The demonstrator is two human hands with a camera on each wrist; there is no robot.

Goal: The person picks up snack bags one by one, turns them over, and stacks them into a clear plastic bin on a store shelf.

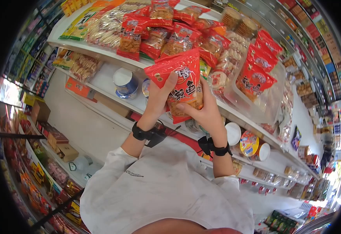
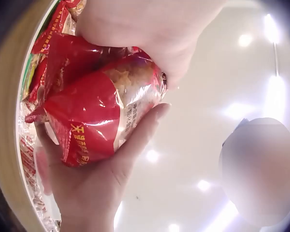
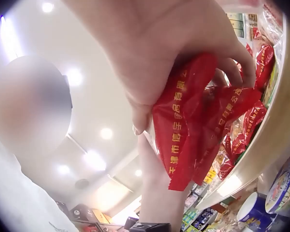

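Note:
In the head view, a red snack packet (image 1: 186,84) with a clear lower part is gripped from both sides above the shelf edge. My left hand (image 1: 158,99) holds its left side with the thumb on the front; my right hand (image 1: 205,111) holds the lower right, thumb across the front. A second red layer shows behind it in the left wrist view, where my left hand (image 2: 145,29) covers the top of the packet (image 2: 91,116) and my right hand (image 2: 101,179) supports it below. In the right wrist view, my right hand (image 3: 169,43) covers part of the red packaging (image 3: 183,121).
Similar red packets (image 1: 180,39) lie piled on the upper shelf (image 1: 112,58). A clear bin (image 1: 233,91) to the right holds several more. Blue-and-white tubs (image 1: 124,82) and round jars (image 1: 250,144) stand on the lower shelf. Stocked racks line both sides.

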